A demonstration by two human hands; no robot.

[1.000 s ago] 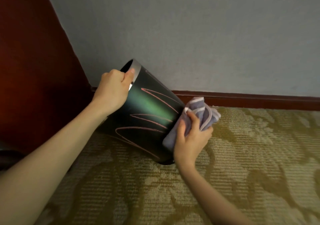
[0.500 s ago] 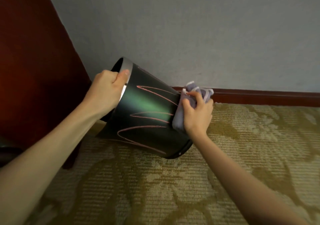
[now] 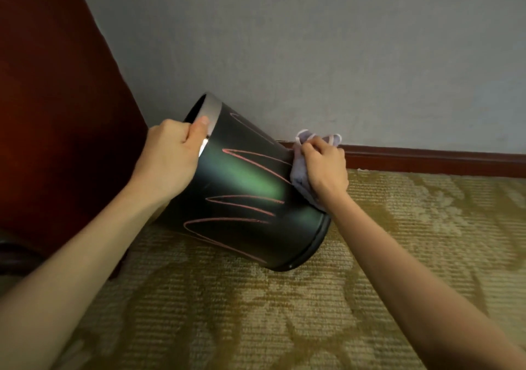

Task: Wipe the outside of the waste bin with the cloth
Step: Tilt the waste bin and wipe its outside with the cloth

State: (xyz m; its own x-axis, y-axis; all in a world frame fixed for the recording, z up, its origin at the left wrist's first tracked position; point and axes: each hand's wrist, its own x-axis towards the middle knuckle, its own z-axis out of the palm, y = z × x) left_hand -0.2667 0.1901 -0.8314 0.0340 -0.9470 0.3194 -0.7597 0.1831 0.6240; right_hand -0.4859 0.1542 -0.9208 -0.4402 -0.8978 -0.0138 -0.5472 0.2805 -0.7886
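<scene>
Gripping the bin (image 3: pixel 244 210) by its silver rim, the left hand (image 3: pixel 168 156) is curling its fingers over the edge into the opening while the thumb is lying along the outside of the band. The bin is leaning over toward the left, with its mouth pointing up and away and its base edge hanging low over the carpet (image 3: pixel 313 327); I cannot tell whether it is touching the carpet. Pink zigzag lines (image 3: pixel 250 159) are running across its dark side. The right hand (image 3: pixel 324 167) is clutching a bunched pale cloth (image 3: pixel 299 174) and pressing it against the bin's side near the base end, on the part facing the wall (image 3: pixel 313 42). Cloth corners are sticking up above the knuckles, in front of the dark skirting board (image 3: pixel 427 160). A dark red panel (image 3: pixel 57 113) is standing just beside the bin's mouth on the left, leaving little room there. To the right and toward the viewer, patterned carpet is lying open.
</scene>
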